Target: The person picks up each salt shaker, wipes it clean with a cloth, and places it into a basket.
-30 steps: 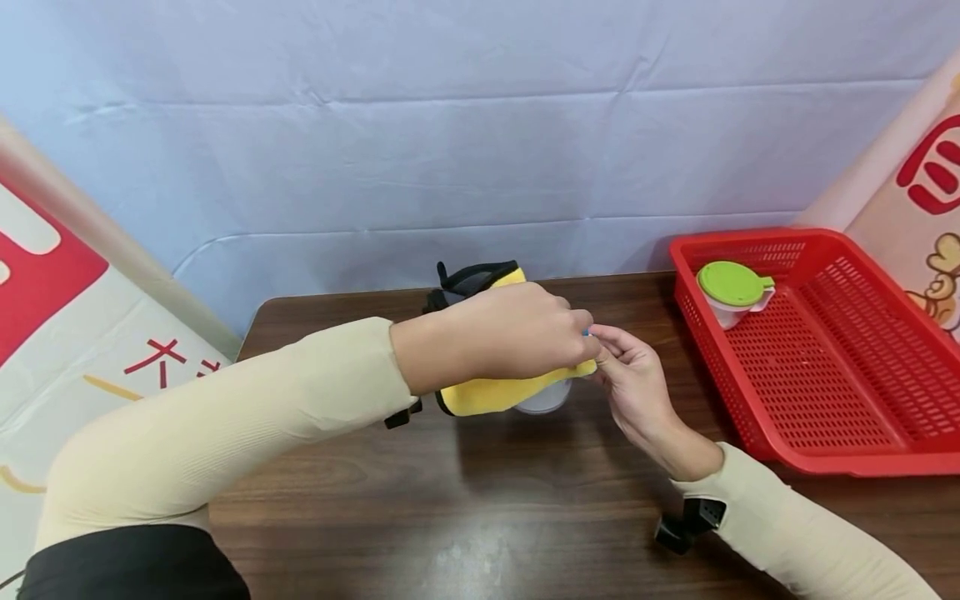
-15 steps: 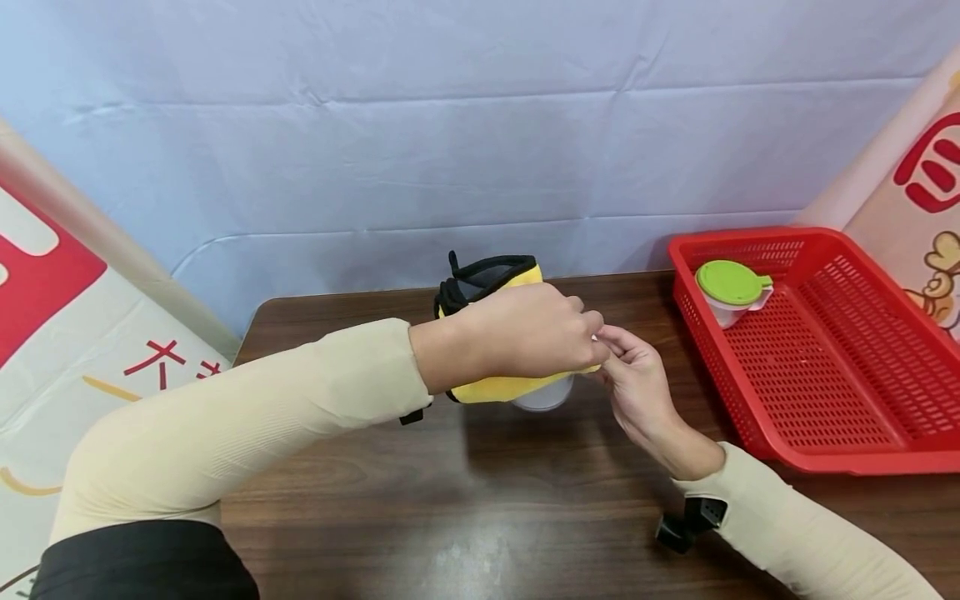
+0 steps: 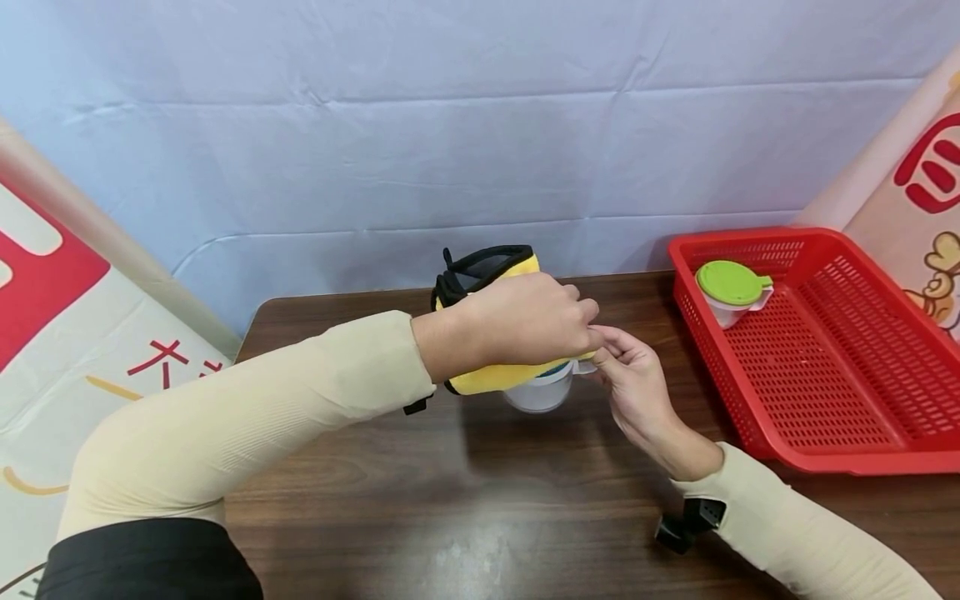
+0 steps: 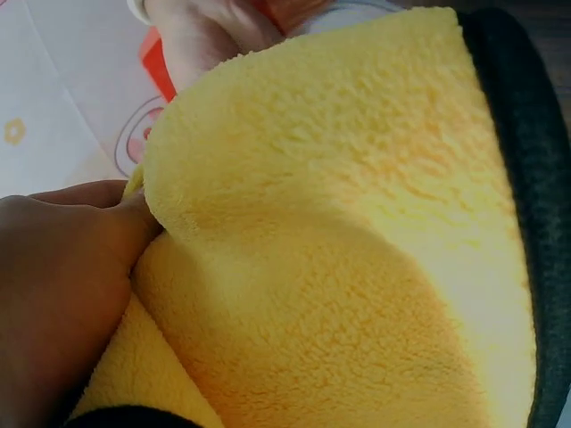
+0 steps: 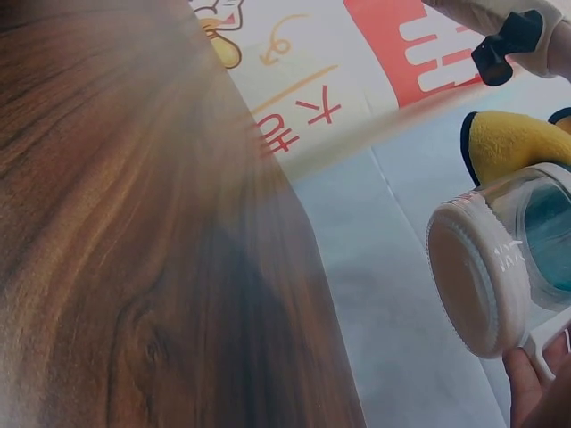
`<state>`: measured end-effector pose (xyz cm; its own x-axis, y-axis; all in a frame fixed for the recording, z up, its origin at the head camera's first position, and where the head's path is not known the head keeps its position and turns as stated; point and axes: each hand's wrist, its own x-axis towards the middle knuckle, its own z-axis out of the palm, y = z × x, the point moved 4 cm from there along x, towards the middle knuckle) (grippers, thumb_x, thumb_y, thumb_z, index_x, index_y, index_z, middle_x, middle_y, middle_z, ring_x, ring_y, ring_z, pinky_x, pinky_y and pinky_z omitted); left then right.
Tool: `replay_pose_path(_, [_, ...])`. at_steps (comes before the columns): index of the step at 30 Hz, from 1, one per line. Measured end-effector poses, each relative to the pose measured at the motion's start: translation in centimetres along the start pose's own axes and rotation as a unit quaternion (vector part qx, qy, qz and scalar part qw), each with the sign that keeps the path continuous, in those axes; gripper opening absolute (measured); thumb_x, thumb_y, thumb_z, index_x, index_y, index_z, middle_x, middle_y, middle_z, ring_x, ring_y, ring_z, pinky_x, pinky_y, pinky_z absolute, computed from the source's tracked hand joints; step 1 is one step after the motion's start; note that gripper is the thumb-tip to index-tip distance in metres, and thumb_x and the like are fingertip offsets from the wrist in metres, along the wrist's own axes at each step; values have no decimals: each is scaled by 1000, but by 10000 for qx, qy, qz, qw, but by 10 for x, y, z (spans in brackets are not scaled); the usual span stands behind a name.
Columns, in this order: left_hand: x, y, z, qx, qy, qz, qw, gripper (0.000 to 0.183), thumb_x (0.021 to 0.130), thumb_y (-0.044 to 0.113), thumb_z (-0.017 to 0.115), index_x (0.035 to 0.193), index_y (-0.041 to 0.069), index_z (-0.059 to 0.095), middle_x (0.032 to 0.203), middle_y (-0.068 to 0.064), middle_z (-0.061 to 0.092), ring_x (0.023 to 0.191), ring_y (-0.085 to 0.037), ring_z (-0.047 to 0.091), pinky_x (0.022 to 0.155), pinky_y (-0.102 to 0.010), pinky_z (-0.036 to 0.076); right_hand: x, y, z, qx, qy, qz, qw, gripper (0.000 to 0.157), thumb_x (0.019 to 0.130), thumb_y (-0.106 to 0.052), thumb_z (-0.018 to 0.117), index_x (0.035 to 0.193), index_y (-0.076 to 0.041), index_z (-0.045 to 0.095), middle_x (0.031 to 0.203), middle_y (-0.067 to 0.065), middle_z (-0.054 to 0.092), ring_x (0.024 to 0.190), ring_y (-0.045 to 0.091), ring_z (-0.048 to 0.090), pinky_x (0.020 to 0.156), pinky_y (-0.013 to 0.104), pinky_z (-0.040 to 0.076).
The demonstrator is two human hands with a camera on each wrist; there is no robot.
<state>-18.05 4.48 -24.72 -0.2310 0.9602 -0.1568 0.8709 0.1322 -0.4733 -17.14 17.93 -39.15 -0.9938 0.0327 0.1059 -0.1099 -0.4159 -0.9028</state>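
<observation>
My left hand (image 3: 528, 325) pinches a fluffy yellow cloth (image 4: 339, 232) with black edging and a grey back. The cloth drapes over the top of a clear jar (image 5: 500, 267), covering much of it in the head view. A white handle sticks out of the jar's side, and a blue part shows inside or at its top. My right hand (image 3: 633, 379) grips this handle with thumb and fingers, just right of the left hand. In the right wrist view the jar's round base faces the camera, and only fingertips (image 5: 522, 379) of that hand appear.
A red perforated basket (image 3: 817, 462) stands at the right of the brown wooden table (image 3: 420, 517). Inside its back left corner sits a jar with a green lid (image 3: 729, 282). Pale blue cloth (image 3: 450, 167) hangs behind the table, with printed sheets at both sides.
The left hand and cloth have shifted slightly rightward, then a little away from me. More of the jar, its blue part and handle now show under the cloth. The right hand stays in place.
</observation>
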Motion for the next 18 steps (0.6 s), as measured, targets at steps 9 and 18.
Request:
replay_pose_path(9, [2, -11, 10, -238, -278, -120, 9993, 29, 102, 20, 65, 131, 19, 68, 116, -4, 69, 100, -20, 68, 83, -31, 58, -1, -1, 1, -178, 109, 97, 9997, 21, 97, -2, 66, 98, -19, 78, 92, -4, 76, 79, 5, 68, 71, 22, 58])
replay_pose_path(18, [8, -24, 22, -390, -428, -268, 9980, 31, 101, 19, 66, 131, 18, 67, 116, -5, 69, 99, -21, 68, 87, -32, 58, -1, 1, -1, -206, -13, 87, 9997, 22, 98, -3, 64, 98, -20, 78, 88, -5, 76, 78, 5, 69, 72, 22, 58])
